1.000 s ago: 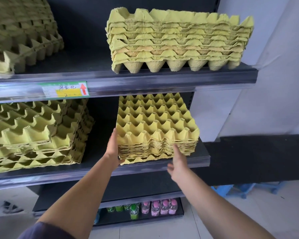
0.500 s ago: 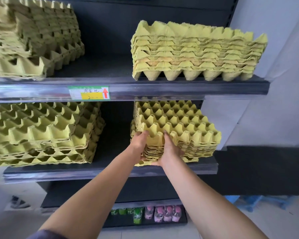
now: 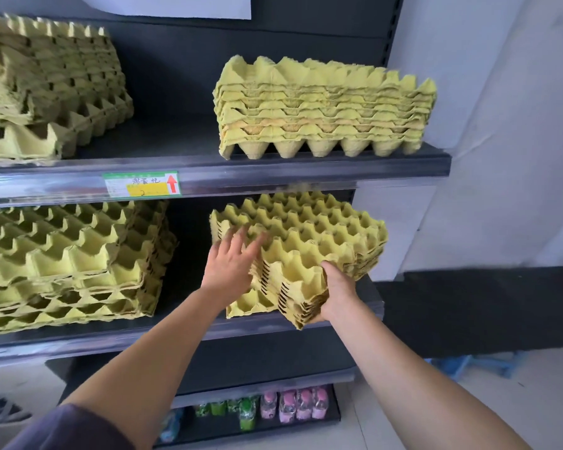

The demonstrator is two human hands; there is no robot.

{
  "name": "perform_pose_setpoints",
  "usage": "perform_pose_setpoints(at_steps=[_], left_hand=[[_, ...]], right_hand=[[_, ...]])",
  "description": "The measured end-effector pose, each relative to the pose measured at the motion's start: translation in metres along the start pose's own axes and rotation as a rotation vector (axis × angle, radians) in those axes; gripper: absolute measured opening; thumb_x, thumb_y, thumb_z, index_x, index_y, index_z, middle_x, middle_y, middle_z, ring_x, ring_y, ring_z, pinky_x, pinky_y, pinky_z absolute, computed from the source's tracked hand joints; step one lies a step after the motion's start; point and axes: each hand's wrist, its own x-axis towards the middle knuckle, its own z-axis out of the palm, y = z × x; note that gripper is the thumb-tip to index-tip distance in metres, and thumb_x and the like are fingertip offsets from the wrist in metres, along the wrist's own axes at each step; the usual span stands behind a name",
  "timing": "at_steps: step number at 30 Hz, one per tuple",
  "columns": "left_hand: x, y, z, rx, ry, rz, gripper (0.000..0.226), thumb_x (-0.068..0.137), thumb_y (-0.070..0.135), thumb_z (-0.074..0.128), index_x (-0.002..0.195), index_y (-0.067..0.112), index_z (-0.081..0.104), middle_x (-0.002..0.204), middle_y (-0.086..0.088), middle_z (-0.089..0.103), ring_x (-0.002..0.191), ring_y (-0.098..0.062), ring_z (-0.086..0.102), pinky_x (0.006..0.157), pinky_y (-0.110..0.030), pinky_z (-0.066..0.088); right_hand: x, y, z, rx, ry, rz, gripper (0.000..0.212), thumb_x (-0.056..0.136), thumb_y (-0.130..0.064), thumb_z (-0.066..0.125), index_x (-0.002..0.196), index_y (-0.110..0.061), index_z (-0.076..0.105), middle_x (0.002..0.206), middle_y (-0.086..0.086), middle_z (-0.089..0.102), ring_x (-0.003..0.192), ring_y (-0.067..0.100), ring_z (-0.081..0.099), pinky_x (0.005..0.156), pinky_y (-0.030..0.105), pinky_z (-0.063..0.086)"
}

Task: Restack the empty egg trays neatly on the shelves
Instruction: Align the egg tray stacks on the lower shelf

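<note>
The right hand (image 3: 337,293) grips the near corner of a stack of egg trays (image 3: 322,235), fingers curled under it and thumb on its side. The left hand (image 3: 229,267) lies flat against the stack's left side, fingers spread and slightly blurred. The stack sits at the right end of the middle shelf (image 3: 176,332), skewed, its gripped corner jutting past the front edge. A single tray (image 3: 244,305) lies partly exposed beneath it. At the shelf's left end is an untidy stack (image 3: 69,261). On the upper shelf (image 3: 306,172), behind a price label (image 3: 142,184), stand a right-hand stack (image 3: 325,108) and a left-hand stack (image 3: 46,86).
</note>
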Motion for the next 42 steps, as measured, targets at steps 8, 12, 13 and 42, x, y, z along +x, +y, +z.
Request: perform_pose_setpoints(at_steps=[8,12,13,42], left_hand=[[0.004,0.013,-0.007,0.210,0.042,0.163,0.071,0.084,0.047,0.060,0.143,0.031,0.024,0.143,-0.004,0.030,0.132,-0.024,0.031,0.110,-0.047,0.016],[0.009,0.027,0.006,0.204,0.016,0.155,0.060,0.083,0.038,0.064,0.137,0.029,0.039,0.142,-0.009,0.037,0.127,-0.028,0.038,0.097,-0.044,0.033],[0.011,0.033,0.008,0.212,0.007,0.139,0.060,0.079,0.038,0.069,0.133,0.028,0.044,0.137,-0.010,0.042,0.122,-0.029,0.042,0.093,-0.044,0.037],[0.015,0.040,0.040,0.264,0.048,0.058,0.072,0.041,0.033,0.093,0.101,0.023,0.054,0.101,-0.014,0.065,0.090,-0.031,0.064,0.079,-0.047,0.050]], right_hand=[[0.015,-0.055,-0.042,-0.228,-0.119,-0.116,0.028,0.080,-0.022,0.066,0.106,-0.014,0.063,0.101,0.016,0.070,0.089,0.033,0.066,0.071,0.043,0.051],[0.036,-0.083,-0.047,-0.371,-0.132,-0.134,0.026,0.074,-0.014,0.065,0.100,-0.009,0.064,0.087,0.015,0.068,0.085,0.033,0.066,0.085,0.052,0.051],[0.041,-0.089,-0.047,-0.390,-0.140,-0.140,0.021,0.074,-0.012,0.063,0.094,-0.008,0.064,0.080,0.015,0.066,0.081,0.032,0.065,0.084,0.048,0.052],[0.074,-0.097,-0.044,-0.596,-0.309,-0.272,0.072,0.082,0.001,0.062,0.141,-0.034,0.040,0.121,0.003,0.058,0.095,0.023,0.062,0.071,0.044,0.055]])
